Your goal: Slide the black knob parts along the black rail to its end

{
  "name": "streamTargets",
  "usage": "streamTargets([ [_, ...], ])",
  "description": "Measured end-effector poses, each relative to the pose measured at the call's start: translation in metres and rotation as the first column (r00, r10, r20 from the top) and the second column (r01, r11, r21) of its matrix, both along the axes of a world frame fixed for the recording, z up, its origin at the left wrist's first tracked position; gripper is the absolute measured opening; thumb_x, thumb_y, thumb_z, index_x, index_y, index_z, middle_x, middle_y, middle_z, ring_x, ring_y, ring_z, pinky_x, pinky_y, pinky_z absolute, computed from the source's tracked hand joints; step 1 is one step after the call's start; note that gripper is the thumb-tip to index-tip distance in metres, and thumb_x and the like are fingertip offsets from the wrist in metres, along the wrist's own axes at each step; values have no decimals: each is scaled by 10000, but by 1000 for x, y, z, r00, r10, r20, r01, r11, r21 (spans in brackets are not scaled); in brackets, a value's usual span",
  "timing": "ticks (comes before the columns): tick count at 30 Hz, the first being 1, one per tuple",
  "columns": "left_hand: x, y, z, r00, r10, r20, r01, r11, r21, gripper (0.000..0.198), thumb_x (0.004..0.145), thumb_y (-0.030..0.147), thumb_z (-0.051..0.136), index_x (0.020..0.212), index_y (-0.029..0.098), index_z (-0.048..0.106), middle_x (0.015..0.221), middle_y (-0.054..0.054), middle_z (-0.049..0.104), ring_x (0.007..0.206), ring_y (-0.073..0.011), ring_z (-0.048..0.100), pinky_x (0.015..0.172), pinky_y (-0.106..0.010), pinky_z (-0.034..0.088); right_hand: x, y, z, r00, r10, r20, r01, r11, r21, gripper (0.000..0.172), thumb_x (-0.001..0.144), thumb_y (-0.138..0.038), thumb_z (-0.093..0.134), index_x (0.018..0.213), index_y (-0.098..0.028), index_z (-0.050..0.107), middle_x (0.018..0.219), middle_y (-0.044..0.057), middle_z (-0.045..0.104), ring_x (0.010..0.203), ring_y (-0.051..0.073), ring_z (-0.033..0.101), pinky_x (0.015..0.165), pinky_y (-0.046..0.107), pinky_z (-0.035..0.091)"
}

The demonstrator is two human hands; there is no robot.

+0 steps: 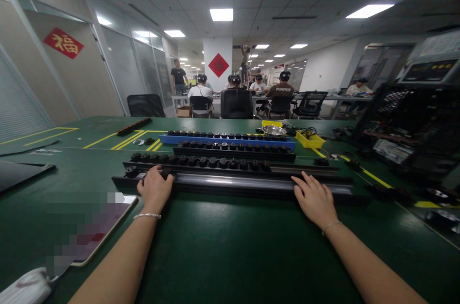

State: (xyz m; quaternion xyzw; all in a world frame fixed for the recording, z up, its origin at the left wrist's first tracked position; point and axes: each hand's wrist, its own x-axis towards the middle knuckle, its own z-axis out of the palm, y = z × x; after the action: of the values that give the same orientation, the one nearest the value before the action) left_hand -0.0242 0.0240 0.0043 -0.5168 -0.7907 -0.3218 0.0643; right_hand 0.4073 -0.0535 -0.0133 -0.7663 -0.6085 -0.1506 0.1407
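A long black rail (233, 184) lies across the green table (230, 246) in front of me. My left hand (155, 188) is curled over the rail's left end, fingers bent down on its top edge. My right hand (313, 198) rests on the rail toward its right end, fingers stretched out and apart over the top. Behind it lie more black rails (215, 163) carrying rows of small black round parts, and a blue rail (226, 140) with the same parts.
A tablet (89, 232) lies at my left, a white mask (25, 287) near the corner. Yellow trays (311, 141) and a metal bowl (273, 130) sit behind the rails. A dark machine (413, 117) stands at right. Several people sit at far tables.
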Motion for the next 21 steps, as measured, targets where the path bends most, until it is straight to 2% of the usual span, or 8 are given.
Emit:
streamTargets([
  [21,6,-1,-1,997,-73,16,72,997,14,438,760,348,498,1161,176,465,1124,-120,623,1115,-273,532,1038,-489,232,0,0,1,1000,0,-5,0,1000,-18,487,898,-397,238,1284,-302,520,1432,43,392,1306,230,335,1036,470,269],
])
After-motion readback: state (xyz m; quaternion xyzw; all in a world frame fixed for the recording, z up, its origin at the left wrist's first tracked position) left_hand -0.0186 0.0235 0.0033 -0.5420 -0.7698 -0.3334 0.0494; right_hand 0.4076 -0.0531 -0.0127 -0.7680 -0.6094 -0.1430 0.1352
